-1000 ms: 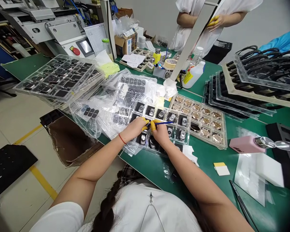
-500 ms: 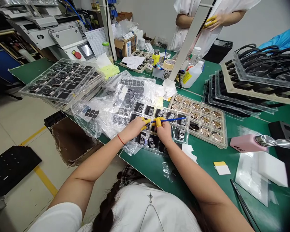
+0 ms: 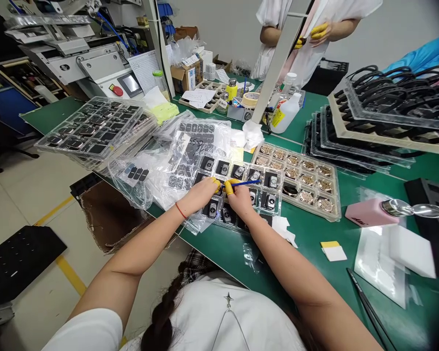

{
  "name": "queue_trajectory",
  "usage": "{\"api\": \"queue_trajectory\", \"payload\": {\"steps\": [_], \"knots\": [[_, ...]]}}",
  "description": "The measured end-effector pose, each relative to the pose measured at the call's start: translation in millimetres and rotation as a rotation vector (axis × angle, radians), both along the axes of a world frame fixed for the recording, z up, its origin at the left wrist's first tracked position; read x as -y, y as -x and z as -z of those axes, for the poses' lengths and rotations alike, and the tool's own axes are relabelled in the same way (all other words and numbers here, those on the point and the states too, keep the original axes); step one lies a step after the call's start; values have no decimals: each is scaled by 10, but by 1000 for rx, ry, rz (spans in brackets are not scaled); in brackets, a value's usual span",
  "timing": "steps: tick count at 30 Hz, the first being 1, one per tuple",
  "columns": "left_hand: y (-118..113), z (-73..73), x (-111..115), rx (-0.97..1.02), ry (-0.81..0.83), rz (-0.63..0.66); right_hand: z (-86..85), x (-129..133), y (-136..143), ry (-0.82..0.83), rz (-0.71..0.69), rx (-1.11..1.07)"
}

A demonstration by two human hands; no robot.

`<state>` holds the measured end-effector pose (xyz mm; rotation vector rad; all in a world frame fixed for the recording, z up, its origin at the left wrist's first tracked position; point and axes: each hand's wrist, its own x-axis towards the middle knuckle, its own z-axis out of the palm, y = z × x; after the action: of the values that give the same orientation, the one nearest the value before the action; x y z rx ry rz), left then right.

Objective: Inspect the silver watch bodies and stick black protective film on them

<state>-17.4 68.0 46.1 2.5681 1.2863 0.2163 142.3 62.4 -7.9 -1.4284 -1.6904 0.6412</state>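
Note:
My left hand [image 3: 204,191], yellow covers on its fingertips, is closed over a clear plastic tray [image 3: 279,197]. Whatever it pinches is too small and covered to make out. Close beside it, my right hand [image 3: 240,199] grips a thin blue stick [image 3: 248,183] whose far end points right across the tray. Yellow covers sit on that hand's fingers too. Smartwatch bodies [image 3: 272,180] lie in the tray's compartments, backs with round sensors facing up. Both hands hide the middle compartments.
A beige tray of round gold-coloured parts [image 3: 307,180] adjoins on the right. Plastic bags with black pieces [image 3: 139,173] lie left. Stacked trays [image 3: 95,122] stand far left, others [image 3: 380,131] at right. A pink bottle [image 3: 369,212] and black tweezers [image 3: 368,304] are on the green table.
The blue stick now reaches less far right, drawn back toward my hands. My view has shifted slightly. Across the table, another person's gloved hands have moved.

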Motion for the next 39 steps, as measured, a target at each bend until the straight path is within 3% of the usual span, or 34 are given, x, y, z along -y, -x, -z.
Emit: {"api": "queue_trajectory", "payload": {"steps": [3,9,12,19,24,30,39], "knots": [[152,-36,-4,72,48,16,-26,13,-22,4,5,-25],[548,34,-53,207,18,-203,-197,39,23,9,8,-77],[628,83,-64,207,7,-231,-254,17,175,17,-46,-76],[519,71,-92,95,-20,-189,-129,-160,469,-1,-124,-37],[483,83,-117,33,-53,-154,-26,-210,485,-19,-130,-12],[483,94,-123,10,-70,-130,-32,-205,492,-24,-121,0],[474,187,-145,-31,-83,-149,43,-285,489,71,-88,-33]]}}
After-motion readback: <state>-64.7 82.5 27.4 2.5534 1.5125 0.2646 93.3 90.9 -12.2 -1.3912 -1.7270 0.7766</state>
